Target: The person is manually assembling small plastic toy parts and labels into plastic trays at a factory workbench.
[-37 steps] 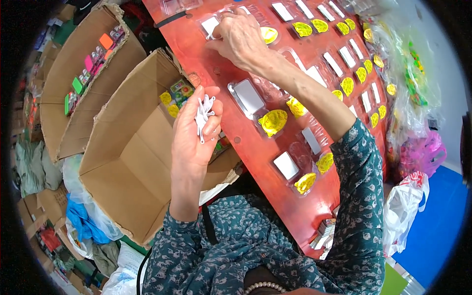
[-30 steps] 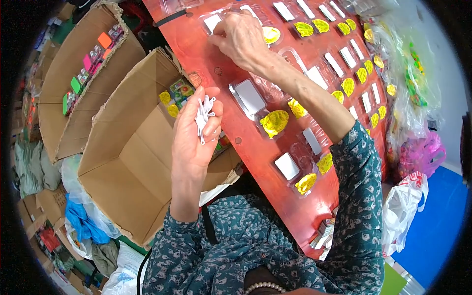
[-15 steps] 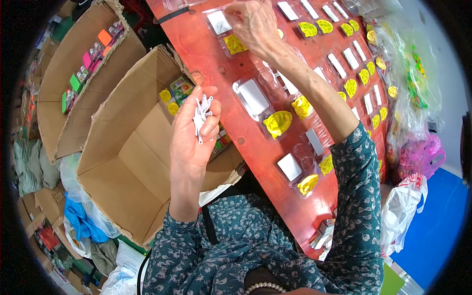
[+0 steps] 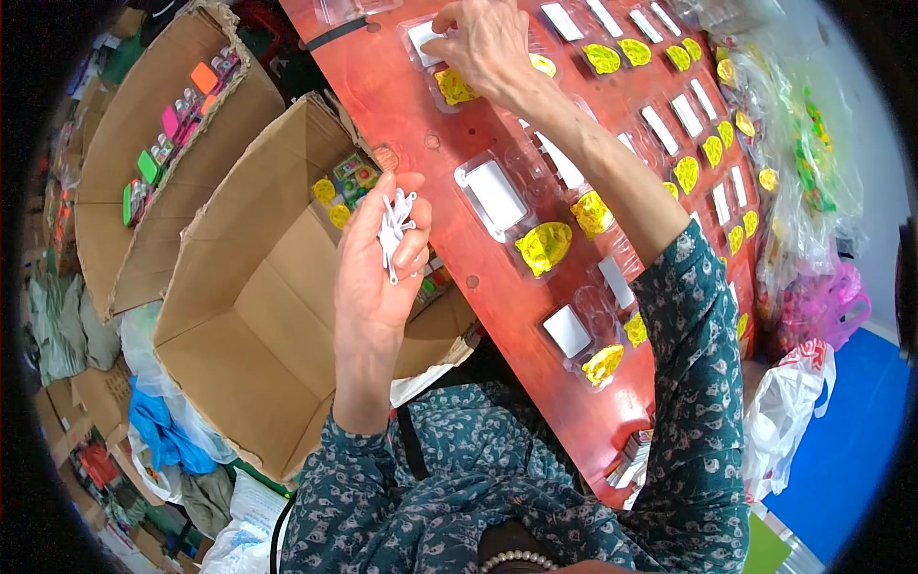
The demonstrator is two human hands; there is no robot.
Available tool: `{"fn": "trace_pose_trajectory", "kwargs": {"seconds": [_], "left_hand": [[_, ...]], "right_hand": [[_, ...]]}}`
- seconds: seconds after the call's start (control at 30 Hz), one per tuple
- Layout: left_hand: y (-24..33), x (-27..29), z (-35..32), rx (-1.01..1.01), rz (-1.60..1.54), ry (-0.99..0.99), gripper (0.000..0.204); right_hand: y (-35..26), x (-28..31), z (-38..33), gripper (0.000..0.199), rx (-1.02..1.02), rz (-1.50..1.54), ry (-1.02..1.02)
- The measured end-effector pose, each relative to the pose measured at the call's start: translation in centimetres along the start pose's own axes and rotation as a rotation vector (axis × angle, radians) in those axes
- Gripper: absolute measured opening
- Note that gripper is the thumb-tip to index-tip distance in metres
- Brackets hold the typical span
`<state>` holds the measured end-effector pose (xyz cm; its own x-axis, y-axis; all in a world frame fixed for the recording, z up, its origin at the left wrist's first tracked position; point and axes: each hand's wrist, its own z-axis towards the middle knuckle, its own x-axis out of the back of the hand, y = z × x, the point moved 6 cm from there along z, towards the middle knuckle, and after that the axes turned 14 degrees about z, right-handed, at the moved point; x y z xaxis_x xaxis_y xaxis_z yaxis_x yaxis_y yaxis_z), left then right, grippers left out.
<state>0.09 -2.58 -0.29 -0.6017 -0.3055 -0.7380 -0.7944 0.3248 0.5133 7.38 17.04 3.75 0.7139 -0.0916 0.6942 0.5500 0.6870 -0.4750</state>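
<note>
My left hand (image 4: 378, 263) is closed around a bunch of small white plastic sticks with ringed ends (image 4: 396, 230), over the edge of a cardboard box. At the far left of the red table, my right hand (image 4: 483, 48) reaches over a clear plastic tray. Its thumb and forefinger are apart above a white rectangular block (image 4: 424, 40) in that tray, and no piece shows between them. Beside the block lies a yellow rounded piece (image 4: 456, 86). A nearer tray holds another white block (image 4: 495, 194), with a white stick along its side, and a yellow piece (image 4: 545, 248).
Several more clear trays with white blocks and yellow pieces stand in rows on the red table (image 4: 449, 239). An open cardboard box (image 4: 239, 354) is at the left, with another box (image 4: 143, 191) behind it. Plastic bags (image 4: 789, 411) hang along the right side.
My right hand has shifted slightly left over the far tray, and its thumb and forefinger have spread from a pinch. My left hand keeps the white sticks, almost unmoved.
</note>
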Motion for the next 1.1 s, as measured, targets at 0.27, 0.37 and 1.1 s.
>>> {"fn": "trace_pose_trajectory", "kwargs": {"seconds": [0.27,0.37,1.1], "left_hand": [[0.1,-0.7,0.4,-0.061,0.105,0.043,0.026],[0.7,-1.2,0.4,-0.112,0.228,-0.021,0.024],[-1.3,-1.9,-0.7,-0.150,0.208,-0.033,0.015]], "right_hand": [[-2.2,2.9,0.3,0.014,0.155,0.138,0.064],[-5.3,3.9,-1.3,0.023,-0.348,0.625,-0.504],[-10.5,8.0,-9.4,0.026,-0.264,0.663,-0.465]]}}
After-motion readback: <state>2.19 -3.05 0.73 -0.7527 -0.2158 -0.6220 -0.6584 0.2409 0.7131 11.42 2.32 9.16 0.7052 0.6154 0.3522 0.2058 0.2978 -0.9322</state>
